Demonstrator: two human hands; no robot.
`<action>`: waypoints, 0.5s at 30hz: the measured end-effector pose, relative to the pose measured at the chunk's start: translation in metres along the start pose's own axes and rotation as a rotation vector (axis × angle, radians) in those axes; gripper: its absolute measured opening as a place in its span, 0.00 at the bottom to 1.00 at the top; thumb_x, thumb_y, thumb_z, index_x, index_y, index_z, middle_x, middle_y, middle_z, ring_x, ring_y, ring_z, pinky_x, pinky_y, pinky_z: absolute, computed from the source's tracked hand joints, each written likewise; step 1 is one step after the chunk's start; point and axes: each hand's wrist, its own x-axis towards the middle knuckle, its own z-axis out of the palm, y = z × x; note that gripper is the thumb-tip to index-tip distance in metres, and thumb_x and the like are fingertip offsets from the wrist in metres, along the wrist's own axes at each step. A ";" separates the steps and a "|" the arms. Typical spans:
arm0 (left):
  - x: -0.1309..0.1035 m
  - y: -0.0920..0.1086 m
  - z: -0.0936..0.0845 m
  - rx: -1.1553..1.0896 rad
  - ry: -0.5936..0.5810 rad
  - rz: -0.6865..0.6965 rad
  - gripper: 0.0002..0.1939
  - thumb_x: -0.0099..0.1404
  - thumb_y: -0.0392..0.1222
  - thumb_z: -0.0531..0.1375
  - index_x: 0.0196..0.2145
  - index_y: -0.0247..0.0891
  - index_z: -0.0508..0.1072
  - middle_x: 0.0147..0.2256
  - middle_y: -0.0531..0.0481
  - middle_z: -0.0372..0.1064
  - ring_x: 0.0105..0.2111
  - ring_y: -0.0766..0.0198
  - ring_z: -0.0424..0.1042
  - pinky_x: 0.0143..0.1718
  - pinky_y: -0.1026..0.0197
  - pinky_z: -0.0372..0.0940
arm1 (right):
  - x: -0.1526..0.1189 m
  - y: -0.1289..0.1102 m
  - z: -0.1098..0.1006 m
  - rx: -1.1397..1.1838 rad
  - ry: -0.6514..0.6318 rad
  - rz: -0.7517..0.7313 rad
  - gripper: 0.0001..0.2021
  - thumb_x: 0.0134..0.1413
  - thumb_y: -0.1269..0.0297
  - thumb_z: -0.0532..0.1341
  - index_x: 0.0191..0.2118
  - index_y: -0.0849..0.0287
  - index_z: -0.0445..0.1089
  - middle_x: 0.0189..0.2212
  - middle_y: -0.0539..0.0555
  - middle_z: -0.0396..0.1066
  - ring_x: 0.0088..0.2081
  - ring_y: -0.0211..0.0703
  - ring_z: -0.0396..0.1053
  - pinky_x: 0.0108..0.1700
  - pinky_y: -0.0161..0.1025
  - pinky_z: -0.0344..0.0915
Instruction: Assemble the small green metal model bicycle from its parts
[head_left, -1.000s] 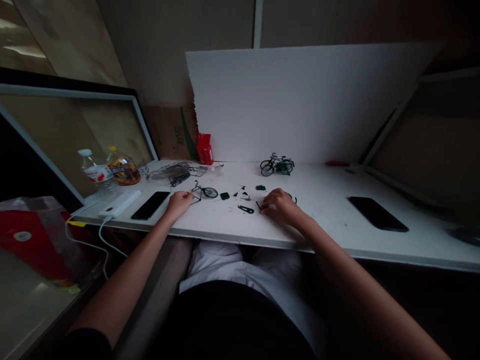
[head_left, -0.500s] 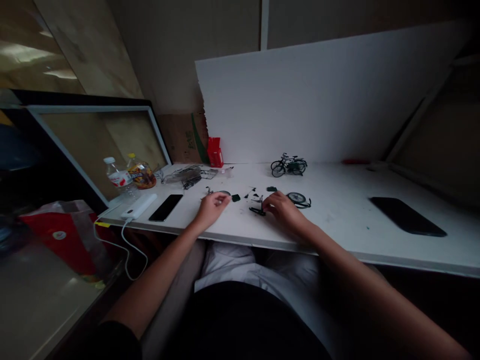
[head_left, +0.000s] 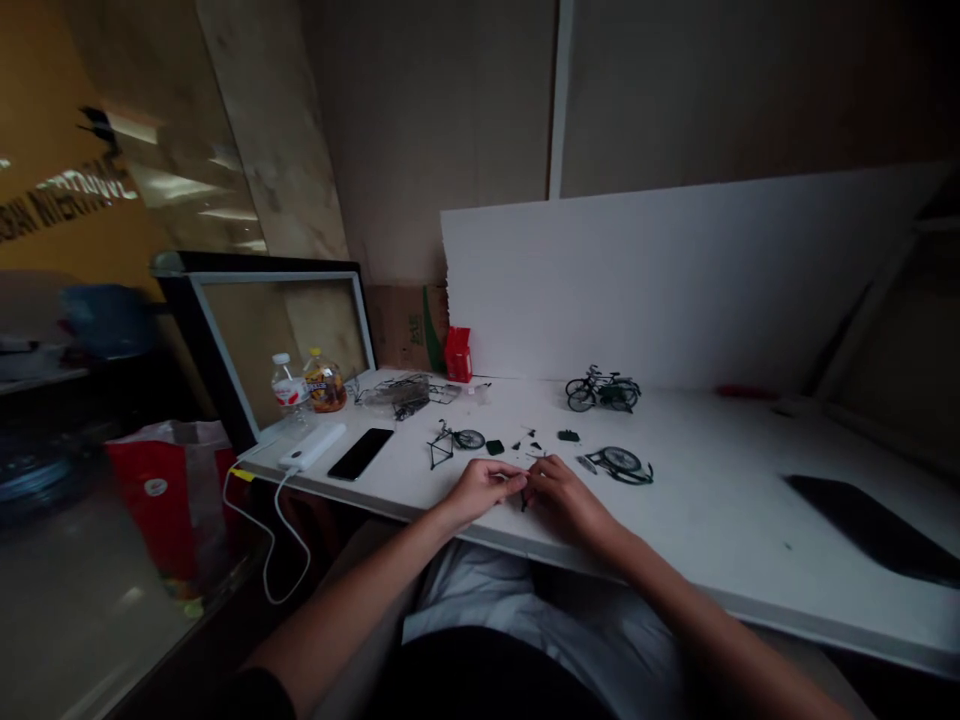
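My right hand [head_left: 561,492] has its fingers closed on a small black model bicycle part [head_left: 523,504], most of it hidden by the fingers. Fingertip to fingertip with it, my left hand [head_left: 486,488] is pinched closed; what it grips there is too small to make out. Just beyond the hands lie a dark green square piece [head_left: 495,447], a flat dark green piece [head_left: 568,435] and several tiny black parts. A miniature bicycle front with wheel [head_left: 470,439] stands left of them. To the right rest a loose wheel [head_left: 622,459] and a curved black part [head_left: 639,480].
Assembled miniature bicycles [head_left: 601,390] stand at the back, near a red box [head_left: 458,355]. Leftward are a phone [head_left: 361,454], a white power strip [head_left: 313,446], two bottles and bagged black parts [head_left: 409,393]. A black flat object [head_left: 874,520] lies far right.
My left hand has moved right, away from the bicycle front, and now meets my right hand. The black part has come up between the fingers. The camera view has tilted up and turned left.
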 end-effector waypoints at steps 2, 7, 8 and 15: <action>0.002 0.000 -0.001 -0.041 0.041 0.005 0.28 0.53 0.62 0.75 0.39 0.34 0.85 0.33 0.43 0.79 0.26 0.66 0.65 0.30 0.61 0.57 | 0.001 0.003 -0.004 -0.003 0.019 0.026 0.09 0.64 0.76 0.61 0.42 0.55 0.75 0.42 0.57 0.75 0.46 0.52 0.71 0.49 0.48 0.70; 0.010 0.001 -0.006 -0.122 0.081 -0.006 0.28 0.49 0.61 0.77 0.36 0.33 0.85 0.38 0.40 0.81 0.23 0.71 0.63 0.27 0.63 0.55 | -0.001 0.044 -0.040 -0.197 0.172 0.198 0.14 0.65 0.77 0.58 0.49 0.57 0.75 0.47 0.61 0.77 0.49 0.55 0.73 0.52 0.52 0.71; 0.011 0.001 -0.007 -0.129 0.067 -0.005 0.28 0.50 0.61 0.77 0.36 0.33 0.85 0.41 0.38 0.81 0.22 0.71 0.63 0.27 0.63 0.55 | -0.005 0.057 -0.051 -0.257 0.164 0.258 0.14 0.65 0.77 0.57 0.49 0.58 0.76 0.46 0.62 0.78 0.48 0.56 0.74 0.52 0.51 0.71; 0.012 -0.003 -0.006 -0.123 -0.013 -0.028 0.26 0.55 0.59 0.75 0.41 0.32 0.84 0.40 0.35 0.82 0.20 0.69 0.67 0.26 0.63 0.58 | -0.041 0.118 -0.118 -0.371 -0.151 0.586 0.09 0.61 0.71 0.62 0.38 0.58 0.82 0.35 0.61 0.81 0.36 0.51 0.76 0.40 0.42 0.70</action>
